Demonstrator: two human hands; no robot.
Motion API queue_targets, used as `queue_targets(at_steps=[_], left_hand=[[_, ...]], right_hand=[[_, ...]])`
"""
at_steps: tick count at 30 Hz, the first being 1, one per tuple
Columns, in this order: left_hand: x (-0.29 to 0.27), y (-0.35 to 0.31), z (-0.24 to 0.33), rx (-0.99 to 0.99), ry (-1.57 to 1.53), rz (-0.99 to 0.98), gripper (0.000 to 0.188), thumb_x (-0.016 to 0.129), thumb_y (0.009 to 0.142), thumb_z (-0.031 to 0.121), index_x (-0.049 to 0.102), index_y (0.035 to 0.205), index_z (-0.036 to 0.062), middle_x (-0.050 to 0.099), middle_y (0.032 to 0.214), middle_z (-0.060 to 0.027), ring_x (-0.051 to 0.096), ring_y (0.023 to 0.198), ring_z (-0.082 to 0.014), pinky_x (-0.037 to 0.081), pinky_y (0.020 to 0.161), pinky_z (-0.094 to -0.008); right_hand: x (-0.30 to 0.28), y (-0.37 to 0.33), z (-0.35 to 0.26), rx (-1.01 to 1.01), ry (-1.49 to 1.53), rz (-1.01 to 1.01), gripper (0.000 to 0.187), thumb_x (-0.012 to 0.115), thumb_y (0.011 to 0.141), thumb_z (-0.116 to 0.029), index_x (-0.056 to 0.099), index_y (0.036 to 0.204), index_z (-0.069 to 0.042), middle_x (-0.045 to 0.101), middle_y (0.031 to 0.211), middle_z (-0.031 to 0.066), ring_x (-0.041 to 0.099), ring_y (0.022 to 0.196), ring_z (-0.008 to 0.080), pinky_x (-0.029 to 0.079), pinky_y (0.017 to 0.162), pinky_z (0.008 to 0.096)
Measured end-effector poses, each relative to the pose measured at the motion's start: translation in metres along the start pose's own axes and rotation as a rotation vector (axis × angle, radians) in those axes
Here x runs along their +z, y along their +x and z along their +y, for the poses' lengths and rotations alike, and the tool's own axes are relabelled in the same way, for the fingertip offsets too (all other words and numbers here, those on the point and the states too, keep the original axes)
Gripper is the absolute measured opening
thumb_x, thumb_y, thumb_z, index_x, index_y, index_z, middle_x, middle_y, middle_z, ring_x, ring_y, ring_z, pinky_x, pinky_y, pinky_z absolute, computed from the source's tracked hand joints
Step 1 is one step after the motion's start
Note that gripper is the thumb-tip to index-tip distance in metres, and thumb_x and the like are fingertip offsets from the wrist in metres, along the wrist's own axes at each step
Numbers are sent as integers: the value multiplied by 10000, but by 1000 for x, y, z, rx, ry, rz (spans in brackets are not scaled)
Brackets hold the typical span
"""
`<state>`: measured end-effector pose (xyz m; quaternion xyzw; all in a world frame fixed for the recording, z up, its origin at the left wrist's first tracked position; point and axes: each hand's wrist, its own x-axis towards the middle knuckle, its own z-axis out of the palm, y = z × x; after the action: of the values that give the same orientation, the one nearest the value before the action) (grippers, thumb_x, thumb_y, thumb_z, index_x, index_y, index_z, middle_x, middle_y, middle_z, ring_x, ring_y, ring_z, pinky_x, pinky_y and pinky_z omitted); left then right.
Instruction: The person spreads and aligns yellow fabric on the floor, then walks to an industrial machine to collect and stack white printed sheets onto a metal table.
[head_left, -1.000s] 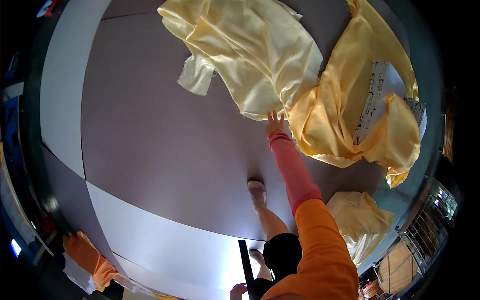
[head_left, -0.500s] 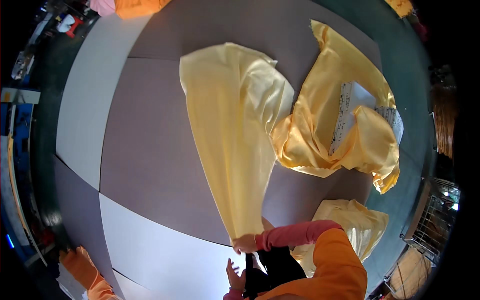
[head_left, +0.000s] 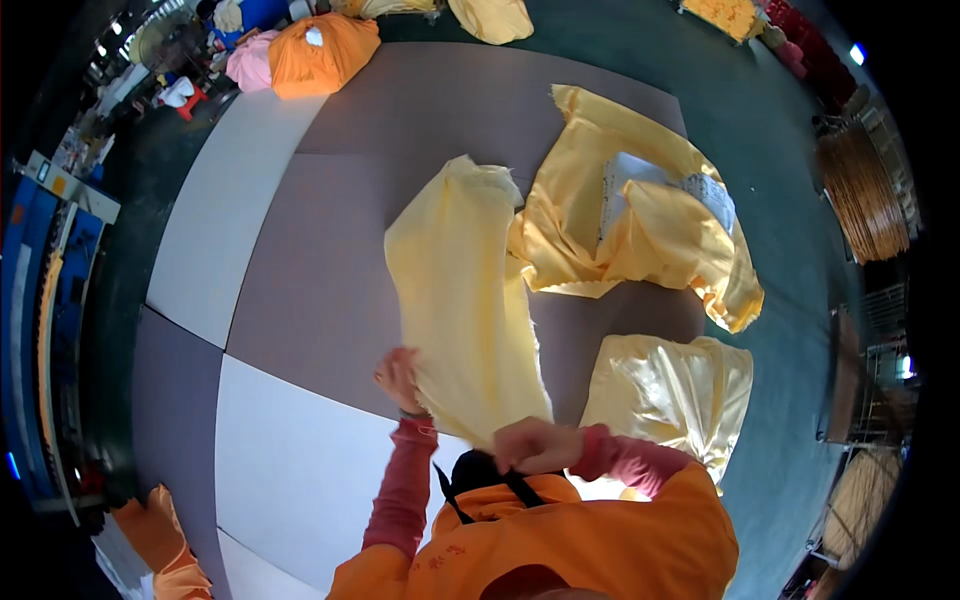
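Long pale-yellow satin cloth (head_left: 465, 300), gripped at near end.
Pinched between closed left hand (head_left: 398, 378) and right hand (head_left: 535, 445); stretched away, smooth, glossy.

A white printed sheet (head_left: 655, 190) lies on the crumpled yellow cloth (head_left: 640, 235). A small white label (head_left: 314, 36) sits atop the orange bundle (head_left: 320, 52).

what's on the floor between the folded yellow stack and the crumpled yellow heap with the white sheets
Only bare grey mat separates the folded stack from the crumpled heap, in the head view.
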<state>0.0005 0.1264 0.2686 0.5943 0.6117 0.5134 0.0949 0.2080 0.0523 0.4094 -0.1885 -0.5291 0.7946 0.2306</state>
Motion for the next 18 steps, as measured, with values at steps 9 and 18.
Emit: queue_targets(at_steps=[9, 18], left_hand=[[-48, 4, -21, -370, -346, 230, 148, 489, 656, 137, 538, 752, 36, 544, 684, -57, 517, 574, -163, 429, 508, -258], [-15, -22, 76, -574, -611, -570, 186, 407, 727, 138, 501, 866, 59, 540, 812, -53, 525, 685, -161, 432, 605, -295]], right_hand=[[111, -339, -120, -615, -438, 823, 435, 685, 429, -14, 478, 806, 53, 493, 550, 80, 463, 422, 127, 348, 370, 203], [172, -547, -67, 589, -862, 1148, 162, 527, 631, -202, 527, 686, -50, 529, 597, 74, 482, 482, 176, 378, 476, 272]])
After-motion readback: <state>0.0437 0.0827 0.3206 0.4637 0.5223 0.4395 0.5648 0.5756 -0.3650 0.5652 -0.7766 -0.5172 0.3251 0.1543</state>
